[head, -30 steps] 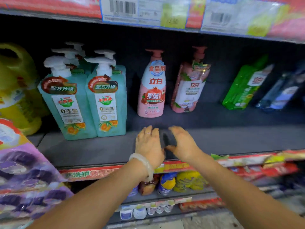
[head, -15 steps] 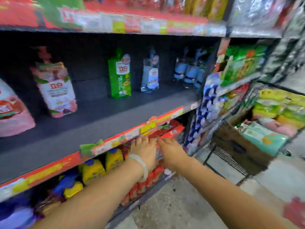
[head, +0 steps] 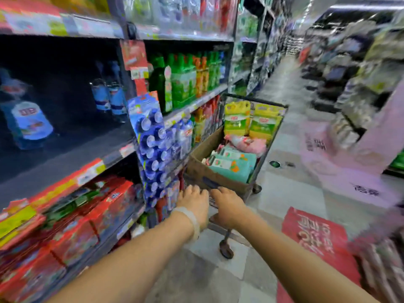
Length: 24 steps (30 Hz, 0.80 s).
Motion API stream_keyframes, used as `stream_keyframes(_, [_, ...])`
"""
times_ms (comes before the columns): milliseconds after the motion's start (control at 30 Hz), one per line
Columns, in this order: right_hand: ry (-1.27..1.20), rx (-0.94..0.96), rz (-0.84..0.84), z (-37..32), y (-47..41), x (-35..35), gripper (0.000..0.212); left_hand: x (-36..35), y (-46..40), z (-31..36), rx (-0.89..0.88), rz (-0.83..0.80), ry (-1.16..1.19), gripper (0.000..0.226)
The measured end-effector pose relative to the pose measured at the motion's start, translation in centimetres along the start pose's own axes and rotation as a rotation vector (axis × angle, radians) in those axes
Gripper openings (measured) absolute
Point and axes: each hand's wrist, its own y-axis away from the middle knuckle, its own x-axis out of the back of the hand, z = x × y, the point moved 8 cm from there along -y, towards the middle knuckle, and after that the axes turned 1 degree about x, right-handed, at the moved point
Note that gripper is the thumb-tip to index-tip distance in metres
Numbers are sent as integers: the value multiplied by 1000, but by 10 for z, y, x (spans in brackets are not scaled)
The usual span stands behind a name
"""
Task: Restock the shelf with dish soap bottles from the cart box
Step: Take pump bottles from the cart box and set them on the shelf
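Observation:
A wire cart (head: 253,189) stands in the aisle ahead with a brown cardboard box (head: 203,171) in it. Teal dish soap bottles (head: 231,166) lie flat in the box, pink bottles (head: 247,142) behind them, and yellow-green pouches (head: 251,122) stand at the far end. Both hands are stretched out side by side just in front of the box's near edge. My left hand (head: 193,203), with a pale bangle at the wrist, and my right hand (head: 227,206) are empty, fingers loosely spread. The dark shelf (head: 65,158) at left holds a blue bottle (head: 28,123).
Shelving runs along the left, with a hanging strip of blue packs (head: 153,149) jutting out beside the cart. Red boxes (head: 87,219) fill the lower shelf. A red floor sticker (head: 314,237) lies to the right, and a pink display stand (head: 349,162) sits across the aisle.
The view has swung right from the shelf to the cart. Both empty hands have left the shelf edge and moved toward the box in the cart.

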Motion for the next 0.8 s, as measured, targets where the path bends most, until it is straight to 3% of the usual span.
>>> stream_keyframes(200, [5,-114,-7,102,-71,5,60,-24,-119,45,-41,-62,65,58])
stream_keyframes(433, [43,-135,-116,196,-191,29,71,-24,-266,47,35,-140,138,54])
stream_keyframes(800, [-16,-30,-367,250,-322,-13,85,-77,-358,35,178,-331,176,53])
